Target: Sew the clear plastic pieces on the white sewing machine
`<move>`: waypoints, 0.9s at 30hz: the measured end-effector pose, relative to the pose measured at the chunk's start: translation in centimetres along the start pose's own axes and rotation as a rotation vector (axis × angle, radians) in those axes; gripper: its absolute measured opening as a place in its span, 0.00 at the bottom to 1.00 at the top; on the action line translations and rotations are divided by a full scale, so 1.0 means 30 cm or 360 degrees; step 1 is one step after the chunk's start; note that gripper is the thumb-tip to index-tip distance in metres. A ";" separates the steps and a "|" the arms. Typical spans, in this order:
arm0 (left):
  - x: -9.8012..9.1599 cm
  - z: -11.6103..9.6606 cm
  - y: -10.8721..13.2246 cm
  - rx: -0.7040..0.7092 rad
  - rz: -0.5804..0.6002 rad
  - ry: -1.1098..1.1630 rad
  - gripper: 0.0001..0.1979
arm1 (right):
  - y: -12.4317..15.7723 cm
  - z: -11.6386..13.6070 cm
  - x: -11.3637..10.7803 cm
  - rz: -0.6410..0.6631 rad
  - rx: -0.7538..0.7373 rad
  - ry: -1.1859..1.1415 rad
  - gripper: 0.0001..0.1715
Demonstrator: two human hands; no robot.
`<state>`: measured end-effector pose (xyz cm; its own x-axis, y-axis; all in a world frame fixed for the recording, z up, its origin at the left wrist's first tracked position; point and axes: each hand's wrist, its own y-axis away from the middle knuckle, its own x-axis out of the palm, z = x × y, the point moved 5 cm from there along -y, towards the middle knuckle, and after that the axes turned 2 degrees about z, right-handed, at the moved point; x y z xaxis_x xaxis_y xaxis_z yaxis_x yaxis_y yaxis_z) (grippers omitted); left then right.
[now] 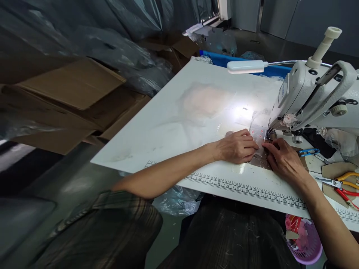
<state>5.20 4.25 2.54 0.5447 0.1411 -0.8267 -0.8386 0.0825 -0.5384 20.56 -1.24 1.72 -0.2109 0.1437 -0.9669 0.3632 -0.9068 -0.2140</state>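
The person's left hand (239,147) lies on the white table (168,112) with its fingers curled, the fingertips touching the left side of a small clear plastic sheet (257,134). The right hand (284,157) meets the sheet from the other side, its thumb and forefinger close together at the edge. Whether either hand pinches the sheet or only presses it flat cannot be told. The sheet lies flat between the two hands and runs a little beyond them, with small red marks (252,131) on it.

Just beyond the right fingertips stands the metal foot (270,133) of a sewing machine (303,97), whose body rises beyond and to the right of the right hand. A white lamp (246,67) hangs farther beyond both hands, above a bright patch on the table.

Close to the right of the right hand lie blue snips (308,152); farther right are scissors with yellow handles (347,179) and a red-handled tool (346,196). A printed ruler (238,188) runs along the table's edge on the near side of the hands. Below the right hand, past that edge, is a purple basket (316,254). Well to the left of the left hand sits an open cardboard box (75,86).
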 end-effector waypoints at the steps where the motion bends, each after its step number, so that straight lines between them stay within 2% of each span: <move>1: 0.001 0.000 0.001 -0.0004 0.0001 0.0012 0.12 | 0.004 -0.003 -0.004 -0.0027 0.0014 -0.0050 0.21; 7: 0.019 0.008 0.001 -0.0109 0.0169 0.0126 0.14 | 0.019 -0.012 -0.022 -0.0103 -0.0013 -0.0341 0.21; 16: 0.023 0.012 -0.002 -0.0150 0.0240 0.0151 0.14 | 0.034 -0.009 -0.031 -0.0095 0.0053 -0.0466 0.22; 21: 0.022 0.012 0.001 -0.0145 0.0241 0.0191 0.12 | 0.048 0.020 -0.018 0.0017 -0.0015 -0.0343 0.22; 27: -0.008 0.010 0.000 -0.0118 0.0147 0.0190 0.13 | 0.046 0.033 -0.014 0.0000 -0.0056 -0.0241 0.21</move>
<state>5.06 4.51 2.77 0.4658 0.0263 -0.8845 -0.8848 0.0007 -0.4659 20.25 -2.95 1.97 -0.3442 0.0798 -0.9355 0.3944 -0.8919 -0.2212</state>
